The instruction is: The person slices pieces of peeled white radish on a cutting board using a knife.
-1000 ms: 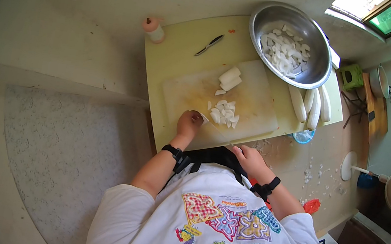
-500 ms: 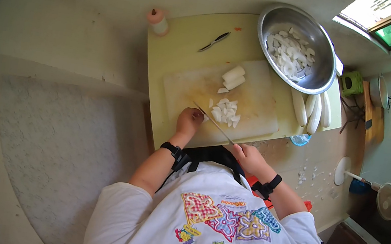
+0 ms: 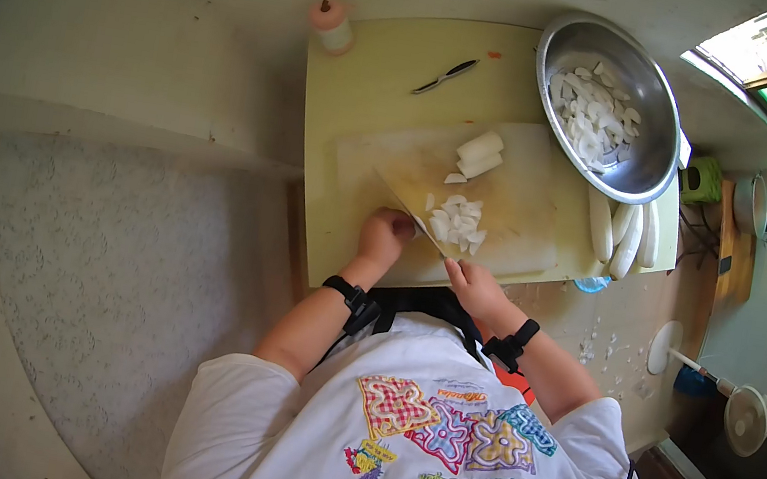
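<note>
My right hand (image 3: 477,290) is wrapped round the handle of a knife (image 3: 410,213), whose thin blade points up and left over the cutting board (image 3: 536,193). Beside the blade, my left hand (image 3: 386,236) is closed with its fingers curled at the board's lower left; a small white bit shows at the fingertips, mostly hidden. Just right of the blade lies a pile of white slices (image 3: 457,223). Farther up the board are peeled white chunks (image 3: 481,153) with a small piece below them.
A steel bowl (image 3: 653,131) of white slices stands at the table's upper right, with several peeled white vegetables (image 3: 629,242) below it. A peeler (image 3: 445,77) and a pink-topped bottle (image 3: 333,29) lie and stand toward the back. A fan (image 3: 745,421) is at right.
The view has shifted, so the table appears farther right. The knife blade has swung to a steeper angle beside my left hand, and my right hand has come closer to my left.
</note>
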Motion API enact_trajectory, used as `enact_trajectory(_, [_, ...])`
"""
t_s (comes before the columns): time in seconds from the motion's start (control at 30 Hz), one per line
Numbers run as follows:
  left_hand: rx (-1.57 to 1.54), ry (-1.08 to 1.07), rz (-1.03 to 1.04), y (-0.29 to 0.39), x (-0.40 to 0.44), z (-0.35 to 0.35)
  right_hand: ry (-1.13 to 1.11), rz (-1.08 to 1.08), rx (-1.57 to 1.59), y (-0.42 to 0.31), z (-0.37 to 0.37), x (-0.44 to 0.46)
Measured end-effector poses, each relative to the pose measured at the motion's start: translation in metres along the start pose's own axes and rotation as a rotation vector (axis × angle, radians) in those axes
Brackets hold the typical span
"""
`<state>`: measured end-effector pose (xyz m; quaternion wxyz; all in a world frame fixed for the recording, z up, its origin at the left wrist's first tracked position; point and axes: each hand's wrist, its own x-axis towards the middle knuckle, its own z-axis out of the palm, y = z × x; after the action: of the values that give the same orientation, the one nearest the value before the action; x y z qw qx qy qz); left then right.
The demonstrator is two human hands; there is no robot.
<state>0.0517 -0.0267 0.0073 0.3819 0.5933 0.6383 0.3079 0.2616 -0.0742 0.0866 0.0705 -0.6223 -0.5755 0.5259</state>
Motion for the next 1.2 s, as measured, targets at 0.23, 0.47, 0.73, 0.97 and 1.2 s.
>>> enact_trajectory(0.23, [-0.03,-0.022,-0.09,-0.001,0.002,0.001,0.052,-0.003,-0.04,-0.022,0.002,0.01])
enact_trajectory(0.47, [-0.002,-0.046,-0.085,-0.01,0.006,0.003,0.049,-0.042,-0.086,-0.035,0.012,0.045])
enact_trajectory(0.73, [0.014,-0.153,-0.118,-0.008,0.013,-0.006,0.1,-0.119,-0.065,-0.05,0.021,0.069])
enact_trajectory(0.97, [-0.118,-0.117,-0.149,-0.028,0.017,-0.024,0.109,-0.201,-0.132,-0.069,-0.008,0.063])
enact_trajectory(1.2, [0.203,0.644,0.273,0.02,0.002,-0.114,0.368,-0.364,-0.35,-0.048,-0.055,-0.004])
